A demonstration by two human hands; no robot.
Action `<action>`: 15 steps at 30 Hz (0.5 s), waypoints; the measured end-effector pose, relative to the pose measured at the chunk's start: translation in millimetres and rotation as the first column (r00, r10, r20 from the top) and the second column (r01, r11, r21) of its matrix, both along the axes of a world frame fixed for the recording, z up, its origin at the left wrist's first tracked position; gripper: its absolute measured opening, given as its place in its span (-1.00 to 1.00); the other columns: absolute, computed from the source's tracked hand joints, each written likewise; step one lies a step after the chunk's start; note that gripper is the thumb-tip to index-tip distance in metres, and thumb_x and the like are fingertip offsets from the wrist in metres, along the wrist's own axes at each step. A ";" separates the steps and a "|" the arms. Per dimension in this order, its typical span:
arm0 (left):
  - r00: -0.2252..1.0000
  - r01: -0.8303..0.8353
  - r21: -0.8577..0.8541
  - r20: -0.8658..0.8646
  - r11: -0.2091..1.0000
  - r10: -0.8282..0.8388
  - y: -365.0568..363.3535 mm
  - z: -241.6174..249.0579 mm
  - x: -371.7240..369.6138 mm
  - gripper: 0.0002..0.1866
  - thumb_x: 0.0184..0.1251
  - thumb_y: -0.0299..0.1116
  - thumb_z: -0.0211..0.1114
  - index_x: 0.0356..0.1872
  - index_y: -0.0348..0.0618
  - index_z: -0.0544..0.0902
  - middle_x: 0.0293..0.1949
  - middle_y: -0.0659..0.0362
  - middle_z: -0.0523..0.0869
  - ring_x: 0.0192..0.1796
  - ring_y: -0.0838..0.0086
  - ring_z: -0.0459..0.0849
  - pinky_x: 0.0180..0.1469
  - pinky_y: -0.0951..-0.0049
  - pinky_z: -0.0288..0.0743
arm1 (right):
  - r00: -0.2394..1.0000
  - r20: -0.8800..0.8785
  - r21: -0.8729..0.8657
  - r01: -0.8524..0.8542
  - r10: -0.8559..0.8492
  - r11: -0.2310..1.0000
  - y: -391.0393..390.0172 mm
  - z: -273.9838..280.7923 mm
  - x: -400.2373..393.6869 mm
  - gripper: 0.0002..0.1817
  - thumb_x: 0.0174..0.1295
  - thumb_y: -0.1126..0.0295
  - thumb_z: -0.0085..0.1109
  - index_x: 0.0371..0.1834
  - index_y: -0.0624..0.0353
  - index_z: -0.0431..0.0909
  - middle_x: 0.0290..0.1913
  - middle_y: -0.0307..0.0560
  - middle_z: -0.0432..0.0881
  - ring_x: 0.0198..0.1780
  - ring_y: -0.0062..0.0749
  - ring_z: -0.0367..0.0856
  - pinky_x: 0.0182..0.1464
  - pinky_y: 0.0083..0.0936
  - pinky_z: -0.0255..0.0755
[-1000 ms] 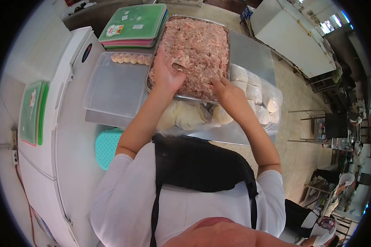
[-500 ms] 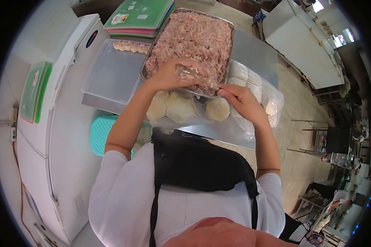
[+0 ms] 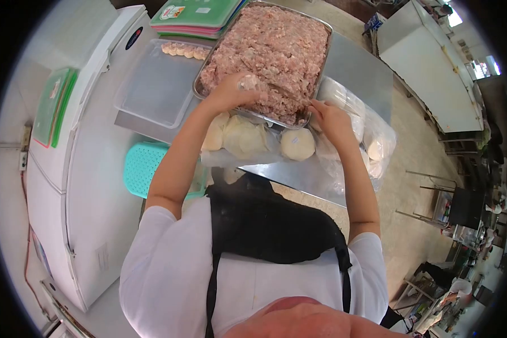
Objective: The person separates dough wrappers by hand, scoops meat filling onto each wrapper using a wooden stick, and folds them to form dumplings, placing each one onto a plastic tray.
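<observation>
My left hand (image 3: pixel 231 93) is cupped over the near left part of the meat tray. Its curled fingers hold a thin, pale dumpling wrapper (image 3: pixel 248 84), partly hidden by the hand. At the tray's near right corner, my right hand (image 3: pixel 330 119) pinches the end of a slim spatula (image 3: pixel 287 92), whose far part lies against the minced meat. Pink minced meat (image 3: pixel 276 45) fills the metal tray (image 3: pixel 328 53) in a thick heap. Just below the tray, round pale wrappers (image 3: pixel 245 137) lie in stacks on plastic, with another stack (image 3: pixel 297 144) to their right.
Bagged white wrapper stacks (image 3: pixel 355 121) lie right of the tray on the steel table (image 3: pixel 357 62). A translucent lid-like tray (image 3: pixel 155 84) bears a row of dumplings (image 3: pixel 184 51). Green lids (image 3: pixel 197 14) are piled behind. A turquoise basket (image 3: pixel 141 169) and white freezer (image 3: pixel 90 186) are on the left.
My left hand has shifted left and away from the right hand. The spatula now reaches into the meat rather than to the left hand. The whole view has shifted slightly.
</observation>
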State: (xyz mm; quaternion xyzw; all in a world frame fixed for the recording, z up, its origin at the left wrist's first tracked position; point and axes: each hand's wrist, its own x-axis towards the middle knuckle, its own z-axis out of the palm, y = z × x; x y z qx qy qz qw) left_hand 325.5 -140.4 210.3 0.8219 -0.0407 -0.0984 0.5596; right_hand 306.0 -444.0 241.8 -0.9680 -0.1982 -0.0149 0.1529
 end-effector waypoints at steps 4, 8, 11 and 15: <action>0.997 0.081 -0.123 0.017 0.989 -0.079 0.9 55.2 -31.3 -0.27 0.04 -0.23 0.56 0.25 -0.33 0.51 0.02 0.02 0.71 -0.19 0.43 0.71 -0.08 0.45 0.56 | 0.999 0.013 0.212 0.045 -0.049 0.976 -10.4 29.0 -19.7 -0.69 0.38 0.23 0.15 0.01 0.20 0.65 -0.21 0.08 0.68 -0.21 -0.02 0.67 -0.18 -0.28 0.51; 0.896 0.053 0.135 0.432 0.989 -0.107 2.8 41.9 -27.3 -0.28 0.04 -0.23 0.56 0.25 -0.29 0.51 0.08 0.01 0.69 0.02 0.27 0.69 0.14 0.34 0.50 | 0.997 -0.055 0.495 -0.017 0.051 0.869 14.4 50.8 -42.0 -0.70 0.36 0.26 0.19 0.01 0.25 0.65 -0.18 0.11 0.69 -0.18 -0.03 0.68 -0.13 -0.34 0.50; 0.937 0.138 0.141 0.301 0.980 -0.175 1.4 52.8 -16.6 -0.30 0.02 -0.20 0.57 0.20 -0.29 0.54 0.14 -0.01 0.65 0.15 0.15 0.62 0.27 0.28 0.40 | 0.997 0.046 0.500 -0.082 0.068 0.862 38.9 27.4 -48.2 -0.71 0.36 0.25 0.17 -0.02 0.21 0.66 -0.20 0.11 0.67 -0.19 0.04 0.66 -0.11 -0.25 0.50; 0.929 0.146 0.249 0.299 0.958 -0.219 14.6 52.7 -16.2 -0.32 0.03 -0.15 0.57 0.17 -0.24 0.54 0.09 -0.01 0.66 0.10 0.16 0.64 0.22 0.30 0.43 | 1.000 0.001 0.253 -0.030 0.030 0.967 22.4 4.5 -33.3 -0.66 0.37 0.24 0.18 0.04 0.28 0.63 -0.17 0.14 0.69 -0.15 -0.05 0.69 -0.10 -0.36 0.51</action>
